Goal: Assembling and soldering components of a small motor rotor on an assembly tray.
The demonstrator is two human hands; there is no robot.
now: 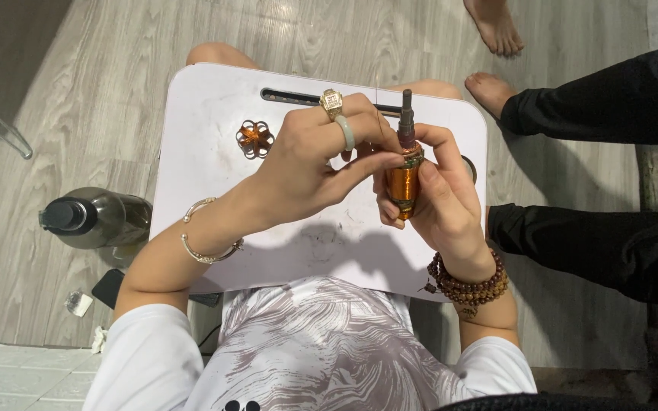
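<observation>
While both hands grip, fingers hide the copper-wound rotor point(403, 185) (mostly).

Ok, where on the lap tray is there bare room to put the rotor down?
Bare tray lies left of the copper coil, running down the left edge. Another patch sits in front, between the wrists, near the chest. The middle is crowded: left hand and right hand hold the rotor there.

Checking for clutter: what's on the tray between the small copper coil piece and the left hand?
Nothing: the head view shows bare white tray between copper coil piece and left hand.
</observation>
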